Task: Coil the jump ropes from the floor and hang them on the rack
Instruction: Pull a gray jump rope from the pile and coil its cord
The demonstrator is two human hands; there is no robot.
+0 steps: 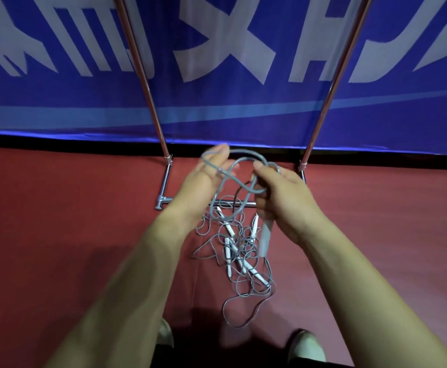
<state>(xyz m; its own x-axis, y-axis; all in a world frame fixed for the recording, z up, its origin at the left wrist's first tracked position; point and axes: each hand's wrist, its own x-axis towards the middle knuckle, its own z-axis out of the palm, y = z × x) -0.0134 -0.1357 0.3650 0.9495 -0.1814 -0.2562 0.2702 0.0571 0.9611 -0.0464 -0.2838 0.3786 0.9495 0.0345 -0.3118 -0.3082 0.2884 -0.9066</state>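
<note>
Task status: early stage, coiling of one rope in progress. The left hand [206, 179] is held in the centre of the frame with fingers extended and slightly blurred; a turn of the grey jump rope [247, 153] is draped over those fingers. The right hand [280, 192], just right of centre, is clenched around the gathered turns of the same rope, and a pale handle [266, 240] hangs below its palm. A few loops are formed between the two hands; the rest of the cord trails down toward the floor [58, 208], so this coil is judged incomplete. Directly below the hands, in the lower centre of the frame, a tangled pile of jump ropes [239, 257] with several white handles lies on the floor, uncoiled. The chrome rack [164, 187] stands beyond the pile, in front of a blue banner [243, 107]; only its uprights and base bars are visible, and no rope hangs on these parts. The top rail is out of frame, so ropes already hung cannot be confirmed. Outstanding: finish this coil, hang it, then process the pile.
</note>
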